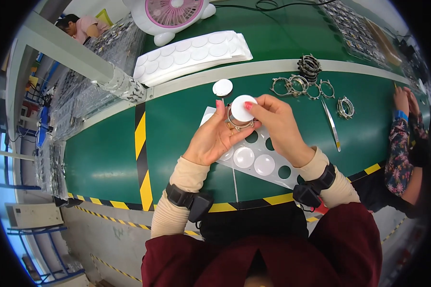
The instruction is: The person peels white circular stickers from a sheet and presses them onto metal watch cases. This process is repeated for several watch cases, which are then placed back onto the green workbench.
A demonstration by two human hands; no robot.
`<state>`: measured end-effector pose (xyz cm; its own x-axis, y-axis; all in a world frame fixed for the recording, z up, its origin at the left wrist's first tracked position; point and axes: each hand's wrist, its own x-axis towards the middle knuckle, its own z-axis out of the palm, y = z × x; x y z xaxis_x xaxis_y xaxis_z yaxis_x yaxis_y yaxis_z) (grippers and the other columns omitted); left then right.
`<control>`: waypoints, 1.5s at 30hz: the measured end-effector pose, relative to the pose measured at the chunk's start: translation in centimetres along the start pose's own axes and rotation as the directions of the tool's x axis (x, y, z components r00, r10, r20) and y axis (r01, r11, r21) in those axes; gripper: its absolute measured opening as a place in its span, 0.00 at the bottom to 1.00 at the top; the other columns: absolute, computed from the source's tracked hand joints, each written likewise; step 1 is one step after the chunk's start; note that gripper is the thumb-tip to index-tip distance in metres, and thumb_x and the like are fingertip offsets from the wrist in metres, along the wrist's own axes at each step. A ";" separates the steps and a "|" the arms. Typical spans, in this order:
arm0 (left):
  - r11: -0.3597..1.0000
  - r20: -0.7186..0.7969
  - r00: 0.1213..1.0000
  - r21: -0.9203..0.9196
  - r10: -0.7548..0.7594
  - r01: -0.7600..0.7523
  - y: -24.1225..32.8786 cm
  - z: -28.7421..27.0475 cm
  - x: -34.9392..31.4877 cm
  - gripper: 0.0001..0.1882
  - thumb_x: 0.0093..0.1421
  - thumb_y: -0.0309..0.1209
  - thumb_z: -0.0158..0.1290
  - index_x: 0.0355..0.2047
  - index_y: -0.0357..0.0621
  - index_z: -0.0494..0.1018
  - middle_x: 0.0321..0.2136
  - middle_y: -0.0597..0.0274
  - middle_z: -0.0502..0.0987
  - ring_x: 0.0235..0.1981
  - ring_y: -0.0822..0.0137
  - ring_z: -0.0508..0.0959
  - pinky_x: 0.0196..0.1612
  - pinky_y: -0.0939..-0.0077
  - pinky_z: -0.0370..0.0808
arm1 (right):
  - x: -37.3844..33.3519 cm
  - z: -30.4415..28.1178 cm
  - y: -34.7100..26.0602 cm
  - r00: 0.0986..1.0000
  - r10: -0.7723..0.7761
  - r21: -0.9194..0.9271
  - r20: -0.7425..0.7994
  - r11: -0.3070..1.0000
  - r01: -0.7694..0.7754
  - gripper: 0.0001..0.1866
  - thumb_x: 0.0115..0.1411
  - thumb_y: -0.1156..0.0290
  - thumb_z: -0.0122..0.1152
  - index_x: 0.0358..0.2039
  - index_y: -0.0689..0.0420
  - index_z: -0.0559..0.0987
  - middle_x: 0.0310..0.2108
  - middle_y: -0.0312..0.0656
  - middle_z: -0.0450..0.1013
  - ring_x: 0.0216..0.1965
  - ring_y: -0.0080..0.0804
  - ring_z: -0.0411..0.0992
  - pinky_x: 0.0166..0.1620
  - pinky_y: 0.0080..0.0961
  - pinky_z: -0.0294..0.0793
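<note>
- The right hand (280, 126) pinches a white round disc (243, 108) between thumb and fingers, narrow on its edge, with the disc face turned up toward the camera.
- The left hand (213, 138) has its fingers curled narrowly around a metal ring frame (235, 123), held just under and behind the disc; whether disc and frame already touch is hard to tell from this view.
- Directly below both hands lies a white backing sheet (273, 172) on the desk (105, 158), with round holes in some places and white discs seated in others.
- Just above the left fingers, a loose white disc (222, 87) lies on the desk.
- Beyond the right fingers, further up and to the right, a cluster of metal ring frames (299, 85) lies spread out, with a stacked pile (310, 64) behind it and one more frame (345, 107) off to the right.
- Metal tweezers (331, 124) lie on the desk to the right of the right hand, apart from it.
- Far above the fingers, a stack of white disc sheets (191, 55) sits in front of a pink and white desk fan (170, 14).
- At the right edge, another person's hands (404, 103) rest at the desk.
</note>
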<state>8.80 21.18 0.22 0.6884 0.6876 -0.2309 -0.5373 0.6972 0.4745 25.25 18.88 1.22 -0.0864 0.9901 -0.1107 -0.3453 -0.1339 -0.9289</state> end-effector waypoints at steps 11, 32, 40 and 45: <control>0.998 -0.255 0.965 0.023 0.063 -0.059 -1.3 -0.3 0.5 0.18 0.63 0.43 0.43 0.42 0.40 0.67 0.42 0.56 0.73 0.43 0.62 0.75 0.50 0.63 0.74 | 0.4 0.1 2.0 0.997 -0.074 -0.068 -0.031 0.995 0.072 0.12 0.54 0.79 0.58 0.37 0.59 0.66 0.31 0.41 0.74 0.32 0.21 0.72 0.35 0.14 0.70; 0.998 -0.221 0.974 -0.003 0.055 -0.058 -1.3 -0.4 0.2 0.17 0.62 0.42 0.44 0.42 0.40 0.65 0.40 0.57 0.74 0.42 0.64 0.76 0.49 0.63 0.73 | 1.4 0.6 2.2 0.997 -0.067 -0.379 0.039 0.922 0.077 0.11 0.54 0.78 0.58 0.38 0.60 0.69 0.28 0.33 0.72 0.30 0.13 0.67 0.32 0.11 0.67; 1.000 -0.185 0.982 0.024 0.023 -0.019 -0.9 -0.3 -0.2 0.17 0.63 0.41 0.44 0.42 0.39 0.65 0.39 0.56 0.74 0.41 0.64 0.76 0.47 0.65 0.75 | 1.3 0.1 1.9 0.989 -0.005 -0.348 0.147 0.936 0.057 0.14 0.54 0.74 0.59 0.41 0.62 0.73 0.30 0.33 0.70 0.31 0.14 0.67 0.35 0.11 0.68; 0.995 -0.192 0.978 0.070 0.079 -0.067 -1.0 -0.7 -0.2 0.17 0.63 0.40 0.44 0.43 0.38 0.65 0.40 0.56 0.73 0.42 0.64 0.76 0.48 0.65 0.75 | 0.8 0.8 1.8 0.980 -0.020 -0.436 0.197 0.894 0.106 0.15 0.55 0.75 0.57 0.44 0.61 0.71 0.34 0.34 0.69 0.33 0.15 0.67 0.37 0.11 0.68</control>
<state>8.84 20.49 -0.76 0.5370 0.7669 -0.3514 -0.5470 0.6337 0.5470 23.80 19.39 -0.27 -0.2617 0.9649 -0.0205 0.0898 0.0032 -0.9960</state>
